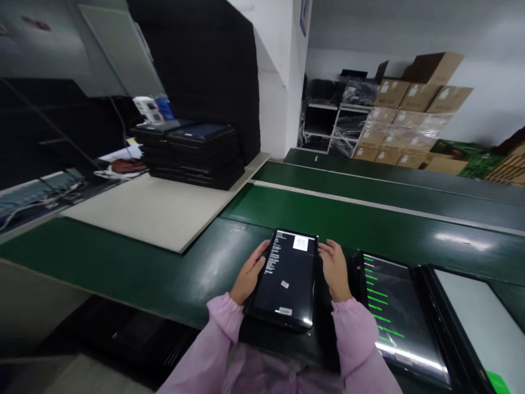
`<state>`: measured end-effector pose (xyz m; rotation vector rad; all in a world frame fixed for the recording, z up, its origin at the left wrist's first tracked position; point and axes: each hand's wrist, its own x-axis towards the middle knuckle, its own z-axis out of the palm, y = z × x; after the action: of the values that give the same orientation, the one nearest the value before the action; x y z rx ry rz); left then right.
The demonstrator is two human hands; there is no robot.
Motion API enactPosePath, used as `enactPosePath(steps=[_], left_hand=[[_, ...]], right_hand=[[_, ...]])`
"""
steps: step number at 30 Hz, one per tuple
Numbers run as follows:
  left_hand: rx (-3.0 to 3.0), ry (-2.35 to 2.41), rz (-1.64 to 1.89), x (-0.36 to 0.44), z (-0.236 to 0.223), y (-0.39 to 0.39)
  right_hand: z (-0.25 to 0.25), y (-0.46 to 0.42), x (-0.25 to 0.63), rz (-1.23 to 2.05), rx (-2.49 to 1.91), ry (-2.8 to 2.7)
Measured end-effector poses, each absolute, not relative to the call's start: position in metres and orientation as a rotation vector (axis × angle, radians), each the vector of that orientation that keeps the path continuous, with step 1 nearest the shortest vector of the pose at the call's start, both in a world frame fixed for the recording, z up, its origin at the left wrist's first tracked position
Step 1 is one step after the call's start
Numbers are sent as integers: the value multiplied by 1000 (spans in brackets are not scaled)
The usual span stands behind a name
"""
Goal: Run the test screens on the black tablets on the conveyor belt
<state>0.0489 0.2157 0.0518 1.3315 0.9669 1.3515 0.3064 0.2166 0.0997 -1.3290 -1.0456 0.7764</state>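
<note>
A black tablet [287, 279] lies lengthwise in front of me on the green workbench [135, 262], its dark screen showing small white text, a QR patch and two stickers. My left hand [248, 274] grips its left edge, fingers curled against the side. On the tablet's right edge rests my right hand [335, 268], fingers bent over the rim. Pink sleeves cover both wrists.
Two more tablets lie to the right: one with green text [388, 312], one with a white screen [484, 323]. A stack of black tablets [197, 156] stands on a white board [151, 210] at the back left. Cardboard boxes [414, 115] and shelving fill the far right.
</note>
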Motion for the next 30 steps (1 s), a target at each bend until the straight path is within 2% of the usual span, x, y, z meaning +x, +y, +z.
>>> enactPosePath(steps=[13, 18, 23, 27, 30], left_hand=[[1341, 960, 1337, 48, 56, 214], [1226, 913, 1385, 50, 50, 215], [1205, 893, 1408, 50, 47, 216], [1224, 901, 1419, 49, 48, 216], [1213, 908, 1421, 50, 49, 216]], right_hand=[[112, 219, 311, 753, -1437, -1119], [114, 173, 286, 438, -1445, -1455], [118, 151, 259, 239, -1203, -2008], [123, 161, 254, 189, -1167, -2166], [121, 159, 266, 167, -1221, -2049]])
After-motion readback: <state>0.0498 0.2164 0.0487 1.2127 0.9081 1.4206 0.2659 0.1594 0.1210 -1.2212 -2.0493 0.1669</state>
